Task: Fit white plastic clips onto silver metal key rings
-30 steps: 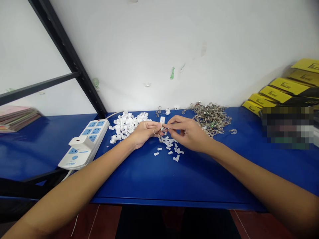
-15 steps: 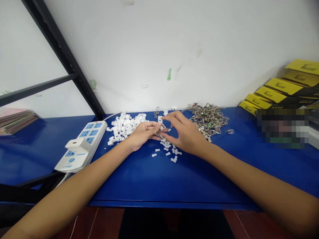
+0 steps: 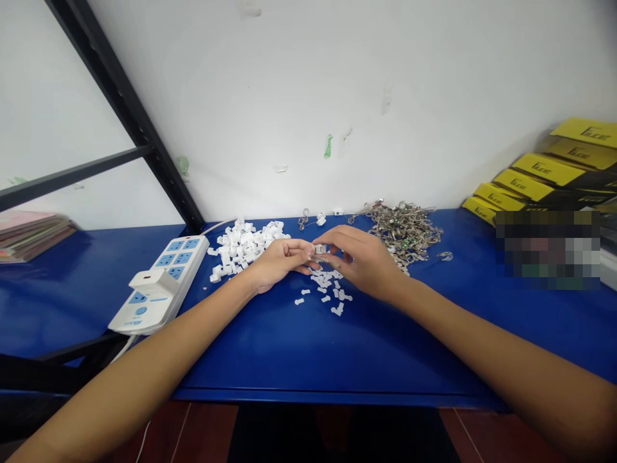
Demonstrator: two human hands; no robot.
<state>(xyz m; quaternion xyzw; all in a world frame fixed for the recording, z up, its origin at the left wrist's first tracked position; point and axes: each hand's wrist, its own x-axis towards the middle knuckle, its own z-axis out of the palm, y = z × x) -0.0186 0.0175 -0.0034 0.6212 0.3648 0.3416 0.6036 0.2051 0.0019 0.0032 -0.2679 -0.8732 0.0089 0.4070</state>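
Observation:
In front of me my hands meet above the table. My right hand (image 3: 369, 260) pinches a small white plastic piece (image 3: 321, 249) between thumb and fingertips. The closed fingers of my left hand (image 3: 282, 262) grip its left end; any metal part inside is hidden. Below lie loose white paper-like cutouts (image 3: 325, 278), several scattered toward me. Left of my left hand is a heap of white plastic pieces (image 3: 248, 241). Beyond my right hand lies a tangled pile of metallic-looking small parts (image 3: 407, 225).
A white power strip (image 3: 161, 283) with a plugged-in adapter (image 3: 153, 283) stands at the left on the blue table (image 3: 308, 360). Yellow and black boxes (image 3: 542, 168) are stacked at the right. A black rack post (image 3: 120, 103) and a wall (image 3: 289, 96) bound the back.
The white piece has come down from the right fingertips to between both hands. The metallic part seen at my left fingers is now hidden. My right index finger has lowered.

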